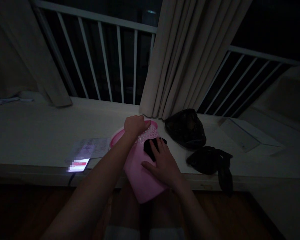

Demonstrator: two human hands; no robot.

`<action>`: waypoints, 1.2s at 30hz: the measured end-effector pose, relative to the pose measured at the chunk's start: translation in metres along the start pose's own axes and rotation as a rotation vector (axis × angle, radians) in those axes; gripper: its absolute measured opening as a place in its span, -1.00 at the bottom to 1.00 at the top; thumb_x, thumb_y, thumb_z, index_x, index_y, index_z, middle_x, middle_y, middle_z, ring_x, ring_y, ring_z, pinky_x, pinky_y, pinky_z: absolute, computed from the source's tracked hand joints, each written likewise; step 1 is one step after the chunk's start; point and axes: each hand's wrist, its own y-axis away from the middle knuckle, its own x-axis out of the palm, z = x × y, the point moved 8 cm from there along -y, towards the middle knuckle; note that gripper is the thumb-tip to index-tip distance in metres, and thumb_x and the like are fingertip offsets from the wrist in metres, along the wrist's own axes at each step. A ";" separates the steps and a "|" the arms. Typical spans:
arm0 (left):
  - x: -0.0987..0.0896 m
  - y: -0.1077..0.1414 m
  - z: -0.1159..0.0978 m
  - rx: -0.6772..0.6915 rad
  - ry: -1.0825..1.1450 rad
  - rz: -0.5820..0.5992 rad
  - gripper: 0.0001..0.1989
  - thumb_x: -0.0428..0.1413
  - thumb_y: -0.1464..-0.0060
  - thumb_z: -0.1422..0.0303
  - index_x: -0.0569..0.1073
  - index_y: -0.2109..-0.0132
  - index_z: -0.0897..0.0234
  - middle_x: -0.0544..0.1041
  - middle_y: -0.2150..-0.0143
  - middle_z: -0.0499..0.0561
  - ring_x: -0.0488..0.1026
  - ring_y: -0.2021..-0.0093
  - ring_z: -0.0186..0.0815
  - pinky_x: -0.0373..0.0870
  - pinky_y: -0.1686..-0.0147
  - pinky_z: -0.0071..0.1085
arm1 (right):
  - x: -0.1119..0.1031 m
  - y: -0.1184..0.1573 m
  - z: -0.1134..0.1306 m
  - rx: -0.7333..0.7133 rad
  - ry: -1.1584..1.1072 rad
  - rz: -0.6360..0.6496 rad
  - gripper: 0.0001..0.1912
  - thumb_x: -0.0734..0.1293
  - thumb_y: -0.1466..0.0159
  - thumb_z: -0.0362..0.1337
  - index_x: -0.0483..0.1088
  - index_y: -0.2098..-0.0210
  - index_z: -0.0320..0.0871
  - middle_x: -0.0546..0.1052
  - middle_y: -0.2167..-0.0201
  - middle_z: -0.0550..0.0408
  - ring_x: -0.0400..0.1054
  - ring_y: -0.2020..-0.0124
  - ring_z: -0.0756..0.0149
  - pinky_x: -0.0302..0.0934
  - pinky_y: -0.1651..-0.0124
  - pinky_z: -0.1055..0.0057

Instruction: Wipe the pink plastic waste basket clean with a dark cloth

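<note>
A pink plastic basket (142, 176) with a honeycomb lattice near its rim lies tilted at the ledge's front edge, its rim toward the window. My left hand (135, 126) is closed around the rim at the top. Against the basket's side, my right hand (164, 161) lies with its fingers apart, the fingertips on a black cloth-like piece (150, 149). That dark piece rests on the basket's outer wall, partly under the fingers; whether it is loose cannot be made out.
On the white ledge (40, 133) lie a lit phone (79, 165) with a cable, a paper sheet (92, 147), two black plastic bags (186, 128) and a pale flat box (250, 136). Curtains (180, 60) and a white railing (118, 50) stand behind.
</note>
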 end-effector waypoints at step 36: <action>0.000 -0.003 -0.001 0.021 -0.005 -0.035 -0.35 -0.18 -0.14 -0.08 0.55 0.08 0.35 0.59 0.19 0.29 0.52 0.15 0.03 0.34 0.22 -0.19 | -0.010 -0.008 0.005 0.030 -0.030 -0.184 -0.38 0.25 -0.29 0.06 0.28 -0.21 -0.18 0.18 -0.30 -0.24 0.03 -0.32 -0.10 0.01 -0.28 -0.09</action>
